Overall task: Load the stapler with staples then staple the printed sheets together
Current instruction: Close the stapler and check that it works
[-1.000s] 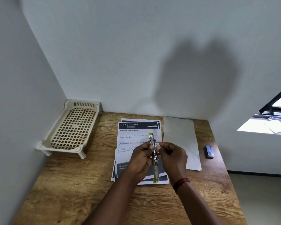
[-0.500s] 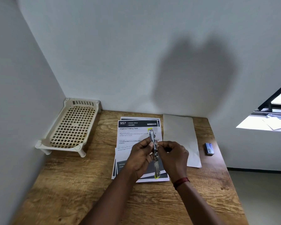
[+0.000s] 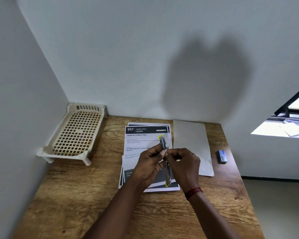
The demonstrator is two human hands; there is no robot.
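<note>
A slim metal stapler [image 3: 164, 152] with yellow ends is swung open lengthwise, held above the printed sheets [image 3: 141, 140]. My left hand [image 3: 149, 165] grips its middle from the left. My right hand [image 3: 182, 163] pinches at the stapler's middle from the right, fingers curled; whether staples sit between the fingertips is too small to tell. The printed sheets lie stacked and slightly fanned on the wooden table [image 3: 110, 209]. A small blue staple box [image 3: 221, 156] lies at the table's right edge.
A blank white sheet [image 3: 191, 144] lies right of the printed stack. A cream slotted plastic tray [image 3: 76, 133] on short legs stands at the back left corner. Walls close in behind and to the left; the table drops off at the right.
Both hands and the stapler stay nearly where they were; the view has shifted slightly. The right fingers keep working at the stapler's middle.
</note>
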